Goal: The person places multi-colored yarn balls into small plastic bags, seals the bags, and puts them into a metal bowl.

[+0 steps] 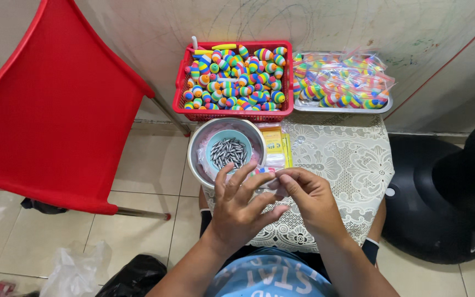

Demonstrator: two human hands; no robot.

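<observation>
My left hand (240,206) and my right hand (309,198) meet over the near edge of a small table covered with a white lace cloth (347,159). Together their fingertips pinch a small clear plastic bag (270,177) with a rainbow-striped bead showing inside it. Just beyond my left hand stands a round metal bowl (199,148) holding a small blue bowl (215,140) full of grey metal sinkers (228,153). A yellow packet (275,142) lies beside the bowl.
A red basket (287,93) of rainbow-striped oval beads sits at the table's far edge, next to a metal tray (342,109) of bagged beads. A red plastic chair (50,110) stands left, a black stool (441,192) right. Plastic bags (78,272) lie on the tiled floor.
</observation>
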